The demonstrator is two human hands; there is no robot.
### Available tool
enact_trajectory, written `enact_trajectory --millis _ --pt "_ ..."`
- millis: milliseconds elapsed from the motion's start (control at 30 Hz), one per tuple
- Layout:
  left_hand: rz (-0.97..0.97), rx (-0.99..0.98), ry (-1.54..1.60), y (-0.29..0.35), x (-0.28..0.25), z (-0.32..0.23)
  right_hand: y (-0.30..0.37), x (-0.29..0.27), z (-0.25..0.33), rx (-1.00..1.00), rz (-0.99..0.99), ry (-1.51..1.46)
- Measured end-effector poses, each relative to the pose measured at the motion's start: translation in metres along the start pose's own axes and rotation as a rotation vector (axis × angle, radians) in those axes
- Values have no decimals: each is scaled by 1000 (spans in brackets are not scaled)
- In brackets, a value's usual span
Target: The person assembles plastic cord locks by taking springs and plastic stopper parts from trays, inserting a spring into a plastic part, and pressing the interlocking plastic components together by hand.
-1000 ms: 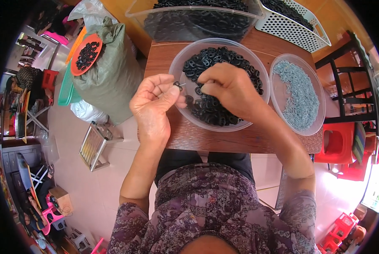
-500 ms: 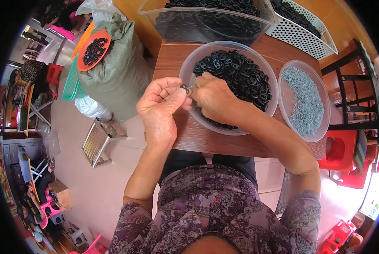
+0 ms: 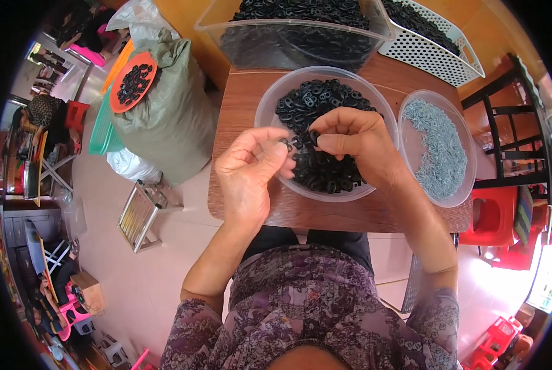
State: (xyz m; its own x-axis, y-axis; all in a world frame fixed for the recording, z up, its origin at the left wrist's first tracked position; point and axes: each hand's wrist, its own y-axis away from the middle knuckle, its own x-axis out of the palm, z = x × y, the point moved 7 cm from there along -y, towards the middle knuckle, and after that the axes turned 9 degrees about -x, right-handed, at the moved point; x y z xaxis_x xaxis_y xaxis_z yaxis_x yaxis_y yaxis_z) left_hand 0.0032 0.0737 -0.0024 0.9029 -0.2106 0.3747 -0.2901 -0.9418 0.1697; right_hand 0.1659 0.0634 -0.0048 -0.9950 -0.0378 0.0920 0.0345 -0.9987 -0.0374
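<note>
Over the left rim of a round clear plastic bowl [image 3: 265, 114], my left hand [image 3: 246, 176] pinches a small black two-holed piece [image 3: 286, 145] between thumb and fingertips. My right hand [image 3: 361, 145] is above the bowl, a little apart from the left. Its thumb and index finger are closed on another small black piece [image 3: 314, 138], whose outline is partly hidden by the fingers. Loose black two-holed pieces [image 3: 325, 95] fill most of the bowl. To the right, a shallow oval tray [image 3: 415, 151] holds many small silvery-blue metal pieces [image 3: 439, 148].
A large clear bin [image 3: 294, 46] of black pieces stands behind the bowl, with a white perforated basket [image 3: 427, 55] beside it. Left of the wooden table [image 3: 236, 105] is a bulging sack [image 3: 171, 117] with an orange plate [image 3: 125, 102] on it. Red stools [image 3: 494, 213] are at right.
My right hand has drawn away from the left, turned over, and now grips a black piece. The left still holds its piece, slightly lower and farther right. The whole view has shifted a little.
</note>
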Motion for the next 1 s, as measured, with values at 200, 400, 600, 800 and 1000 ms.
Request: enact_trajectory --millis 200,400,600,800,1000 --pt "69 -53 -27 4 14 8 7 -2 -7 130 -32 -241" --pt "74 -54 -84 9 21 10 9 -4 -9 121 -29 -259" --pt "52 -22 -132 10 24 8 12 -7 -2 48 -66 -159" --pt "25 22 -182 11 25 6 14 -4 2 13 -44 -76" --pt "26 76 -183 13 26 6 18 1 6 -3 -39 18"
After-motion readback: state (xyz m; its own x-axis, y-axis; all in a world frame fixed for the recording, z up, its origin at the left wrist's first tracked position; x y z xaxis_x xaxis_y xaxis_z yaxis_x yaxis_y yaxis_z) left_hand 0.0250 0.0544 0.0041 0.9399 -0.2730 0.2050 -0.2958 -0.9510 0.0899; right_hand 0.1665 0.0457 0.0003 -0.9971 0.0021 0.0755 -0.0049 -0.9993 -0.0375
